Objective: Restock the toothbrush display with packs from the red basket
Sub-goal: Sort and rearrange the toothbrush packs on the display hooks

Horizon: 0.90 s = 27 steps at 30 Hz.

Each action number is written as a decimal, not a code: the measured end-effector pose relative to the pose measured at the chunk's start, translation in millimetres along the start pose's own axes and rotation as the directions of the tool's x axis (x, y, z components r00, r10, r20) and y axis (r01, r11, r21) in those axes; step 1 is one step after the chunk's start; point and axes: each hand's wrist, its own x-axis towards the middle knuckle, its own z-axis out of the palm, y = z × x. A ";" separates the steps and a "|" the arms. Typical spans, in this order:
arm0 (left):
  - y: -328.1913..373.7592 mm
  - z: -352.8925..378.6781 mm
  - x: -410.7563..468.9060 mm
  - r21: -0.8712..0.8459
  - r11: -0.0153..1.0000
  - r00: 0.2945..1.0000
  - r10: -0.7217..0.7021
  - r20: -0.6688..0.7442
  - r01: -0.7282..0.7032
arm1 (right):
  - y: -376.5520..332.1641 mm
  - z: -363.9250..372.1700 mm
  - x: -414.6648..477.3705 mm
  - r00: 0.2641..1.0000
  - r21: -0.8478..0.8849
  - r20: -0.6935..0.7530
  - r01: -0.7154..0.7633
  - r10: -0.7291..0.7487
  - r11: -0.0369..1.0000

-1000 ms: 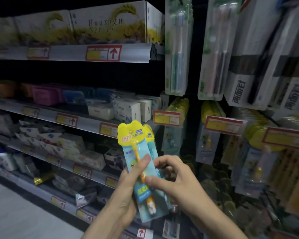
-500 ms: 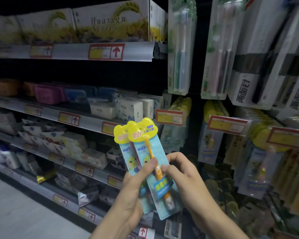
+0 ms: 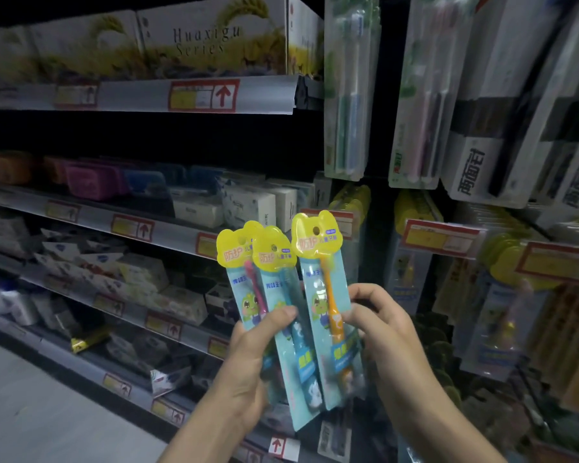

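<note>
Toothbrush packs [image 3: 274,262]: our left grip [image 3: 248,369] holds two, our right grip [image 3: 385,329] pinches the orange-brush pack [image 3: 326,295]; all three look unhung, display [image 3: 415,208] at two o'clock.

Both forearms reach up from below, hands near each other. Left hand [image 3: 249,359] grips two toothbrush packs [image 3: 279,289], thumb laid across the front. Right hand [image 3: 386,329] pinches the third pack [image 3: 321,295], fingers curled.

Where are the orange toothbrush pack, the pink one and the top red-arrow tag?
Blue-carded orange toothbrush pack [image 3: 318,246]: head view, yellow header.
Blue-carded pink toothbrush pack [image 3: 232,250]: head view, yellow header.
Top-shelf red-arrow tag [image 3: 223,94]: head view, arrow.
</note>
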 end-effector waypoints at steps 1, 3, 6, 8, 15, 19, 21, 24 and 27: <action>0.5 -0.9 1.4 0.007 1.000 1.000 0.013 -0.015 -0.013 | -0.6 -1.8 -0.9 1.000 -0.018 -0.014 0.008 -0.009 1.000; 1.1 -3.2 5.2 0.023 0.999 0.999 0.037 -0.014 -0.037 | -1.6 -6.1 -2.4 0.997 -0.080 -0.075 0.021 -0.027 0.997; 3.3 -4.1 9.7 0.028 0.995 0.990 0.088 0.106 -0.091 | 3.0 -16.5 0.0 0.981 -0.168 -0.191 -0.010 -0.023 0.986; 7.7 -2.0 9.7 0.012 0.991 0.976 0.130 0.176 -0.134 | 6.0 -24.8 2.2 0.969 -0.240 -0.246 -0.063 0.002 0.969; 14.0 6.3 21.4 -0.020 0.976 0.960 0.218 0.178 -0.218 | 10.5 -38.3 4.7 0.961 -0.326 -0.265 -0.167 0.080 0.930; 20.4 16.7 25.2 -0.066 0.972 0.957 0.235 0.169 -0.227 | 14.9 -40.0 6.0 0.955 -0.270 -0.269 -0.197 0.123 0.942; 24.3 21.7 25.3 -0.085 0.970 0.956 0.238 0.173 -0.226 | 14.2 -38.3 5.5 0.957 -0.237 -0.262 -0.187 0.123 0.953; 29.1 26.1 23.0 -0.121 0.970 0.954 0.233 0.188 -0.213 | 15.1 -34.4 4.6 0.973 -0.217 -0.216 -0.128 0.080 0.968; 32.3 26.1 22.0 -0.161 0.970 0.962 0.210 0.176 -0.183 | 15.8 -29.6 5.3 0.981 -0.237 -0.191 -0.063 0.017 0.969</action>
